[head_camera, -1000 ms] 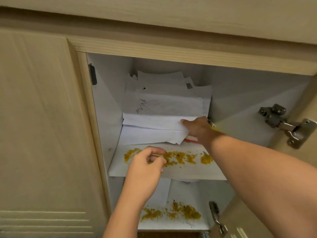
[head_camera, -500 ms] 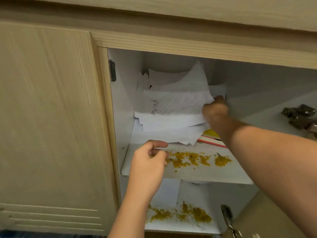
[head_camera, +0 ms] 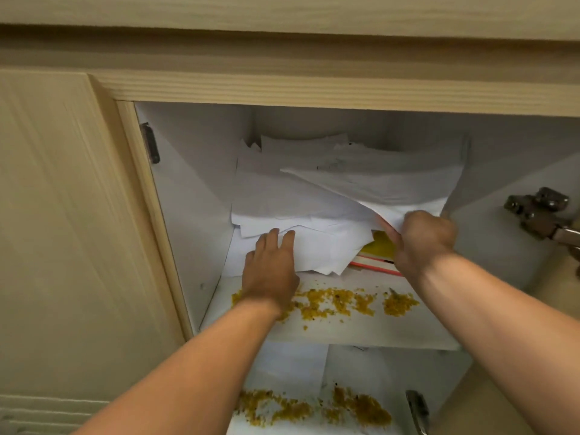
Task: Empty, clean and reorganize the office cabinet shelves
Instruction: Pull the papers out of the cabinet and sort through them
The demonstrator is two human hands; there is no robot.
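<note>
A loose stack of white paper sheets [head_camera: 314, 196] fills the back of the upper white shelf [head_camera: 361, 328] in the open cabinet. My right hand [head_camera: 423, 240] grips the right front edge of the upper sheets and lifts them. Under them show a yellow book [head_camera: 381, 246] and a red-edged book [head_camera: 373, 264]. My left hand [head_camera: 271, 271] lies flat with straight fingers on the lower sheets at the stack's left front. Yellow-brown crumbs [head_camera: 339, 301] are strewn along the front of the upper shelf.
More crumbs [head_camera: 314, 406] lie on the lower shelf [head_camera: 298, 365]. A closed wooden door [head_camera: 62, 230] is at the left. Metal hinges sit on the right: one high [head_camera: 539, 215], one low [head_camera: 416, 409]. A black catch [head_camera: 150, 147] is on the left inner wall.
My left hand went from the shelf's front edge up onto the lower sheets and opened flat. My right hand came forward and down, gripping the sheets' right edge.
</note>
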